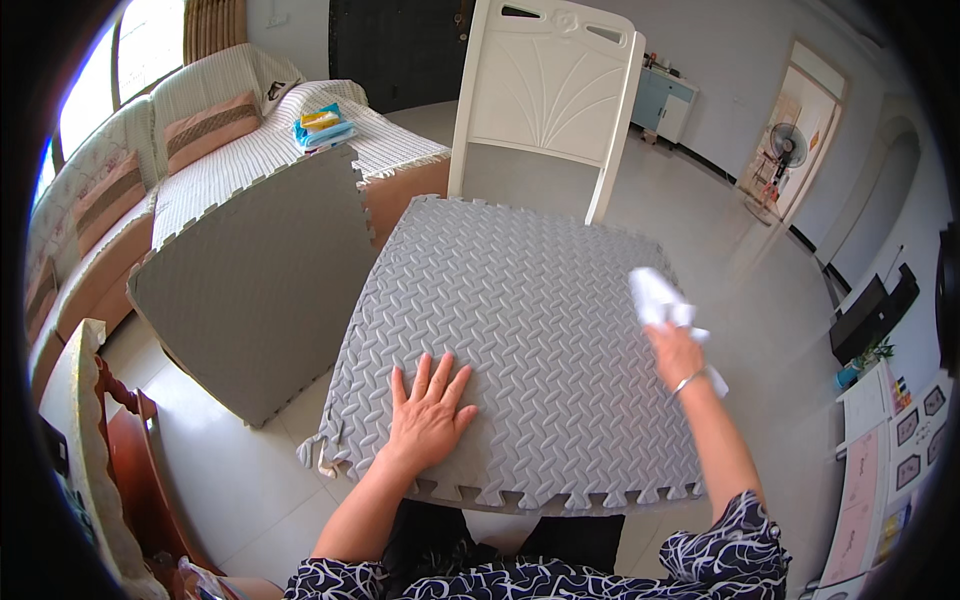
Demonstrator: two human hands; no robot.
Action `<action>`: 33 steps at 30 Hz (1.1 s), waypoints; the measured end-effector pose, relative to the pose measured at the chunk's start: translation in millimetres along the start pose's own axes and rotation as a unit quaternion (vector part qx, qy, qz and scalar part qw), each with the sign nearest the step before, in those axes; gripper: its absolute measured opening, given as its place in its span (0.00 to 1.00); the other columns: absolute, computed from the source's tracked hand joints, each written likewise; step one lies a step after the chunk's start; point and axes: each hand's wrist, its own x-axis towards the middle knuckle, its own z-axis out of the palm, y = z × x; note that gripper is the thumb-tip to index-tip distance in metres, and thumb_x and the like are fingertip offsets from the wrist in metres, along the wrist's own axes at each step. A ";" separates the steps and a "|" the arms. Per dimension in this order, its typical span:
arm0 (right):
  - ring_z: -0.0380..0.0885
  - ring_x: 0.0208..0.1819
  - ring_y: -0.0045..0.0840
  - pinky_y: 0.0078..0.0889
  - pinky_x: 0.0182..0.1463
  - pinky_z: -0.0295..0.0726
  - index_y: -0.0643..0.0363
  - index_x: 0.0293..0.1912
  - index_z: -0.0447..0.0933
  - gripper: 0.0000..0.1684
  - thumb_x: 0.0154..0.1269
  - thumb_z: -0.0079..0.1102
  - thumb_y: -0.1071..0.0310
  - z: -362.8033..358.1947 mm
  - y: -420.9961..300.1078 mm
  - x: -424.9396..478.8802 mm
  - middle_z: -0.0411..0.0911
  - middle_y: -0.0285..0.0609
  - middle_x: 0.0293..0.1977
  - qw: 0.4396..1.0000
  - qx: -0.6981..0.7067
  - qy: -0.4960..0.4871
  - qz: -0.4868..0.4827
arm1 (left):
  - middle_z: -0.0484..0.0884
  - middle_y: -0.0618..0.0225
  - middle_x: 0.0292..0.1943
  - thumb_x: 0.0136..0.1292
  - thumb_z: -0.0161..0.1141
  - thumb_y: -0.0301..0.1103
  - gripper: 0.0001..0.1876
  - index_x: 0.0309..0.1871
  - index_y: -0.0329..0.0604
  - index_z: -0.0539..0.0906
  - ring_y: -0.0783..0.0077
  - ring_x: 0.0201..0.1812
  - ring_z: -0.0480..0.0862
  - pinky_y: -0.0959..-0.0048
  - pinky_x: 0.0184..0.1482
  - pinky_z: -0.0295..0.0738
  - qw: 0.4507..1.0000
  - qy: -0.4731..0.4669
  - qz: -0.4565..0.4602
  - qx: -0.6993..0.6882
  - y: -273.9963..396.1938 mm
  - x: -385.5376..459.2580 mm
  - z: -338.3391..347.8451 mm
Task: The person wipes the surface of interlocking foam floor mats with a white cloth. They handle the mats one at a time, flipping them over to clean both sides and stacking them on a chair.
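Note:
A grey foam puzzle mat [517, 330] with a raised tread pattern and interlocking edges lies flat in front of me, at the seat of a white chair [551, 82]. My left hand [429, 420] presses palm down on its near left part, fingers spread. In my right hand [677, 356] is a white cloth [660, 296], bunched and partly blurred, at the mat's right edge. What supports the mat is mostly hidden beneath it. To the left, a second grey foam mat [255, 277] leans at a slant, smooth-looking from here.
A sofa [225, 157] with a striped cover and cushions runs along the left; a blue and yellow packet [324, 126] lies on it. At lower left is a wooden piece of furniture [139, 442]. A fan [787, 146] stands by the far doorway. A white cabinet [862, 420] is at right.

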 end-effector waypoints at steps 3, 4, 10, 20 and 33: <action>0.74 0.39 0.39 0.40 0.43 0.74 0.46 0.48 0.72 0.18 0.56 0.47 0.70 58.6 77.8 33.7 0.73 0.43 0.38 0.974 -0.045 -0.070 0.213 | 0.54 0.63 0.66 0.61 0.45 0.50 0.27 0.63 0.53 0.62 0.56 0.67 0.49 0.44 0.63 0.35 1.000 -0.009 -0.004 0.002 -1.4 -0.6 -2.8; 0.74 0.40 0.39 0.40 0.43 0.74 0.47 0.47 0.72 0.17 0.56 0.46 0.70 72.4 78.0 55.0 0.74 0.44 0.39 0.970 -0.041 -0.088 0.224 | 0.55 0.65 0.66 0.61 0.45 0.50 0.27 0.63 0.52 0.62 0.56 0.67 0.49 0.44 0.63 0.36 1.000 -0.013 -0.005 0.000 0.3 1.0 -3.5; 0.75 0.39 0.41 0.41 0.44 0.73 0.55 0.43 0.74 0.16 0.56 0.42 0.75 82.5 -103.3 202.2 0.76 0.51 0.34 0.990 0.122 -0.028 0.068 | 0.56 0.66 0.65 0.61 0.46 0.50 0.28 0.63 0.52 0.62 0.57 0.67 0.50 0.41 0.62 0.37 1.000 -0.018 -0.010 0.006 -2.5 -0.1 -6.9; 0.76 0.35 0.29 0.38 0.38 0.74 0.45 0.37 0.77 0.12 0.56 0.47 0.69 39.5 -292.3 254.3 0.77 0.35 0.31 0.888 0.236 0.193 -0.344 | 0.58 0.67 0.64 0.59 0.47 0.52 0.29 0.62 0.53 0.63 0.58 0.66 0.53 0.40 0.61 0.38 1.000 -0.026 -0.002 0.003 -4.6 7.1 -5.3; 0.69 0.41 0.34 0.38 0.37 0.75 0.54 0.43 0.73 0.12 0.60 0.45 0.68 73.9 -85.7 153.9 0.69 0.40 0.37 0.999 -0.027 0.043 -0.012 | 0.57 0.67 0.65 0.62 0.44 0.44 0.27 0.63 0.45 0.60 0.60 0.67 0.52 0.41 0.62 0.36 0.999 -0.022 0.003 -0.038 -6.8 2.7 -9.4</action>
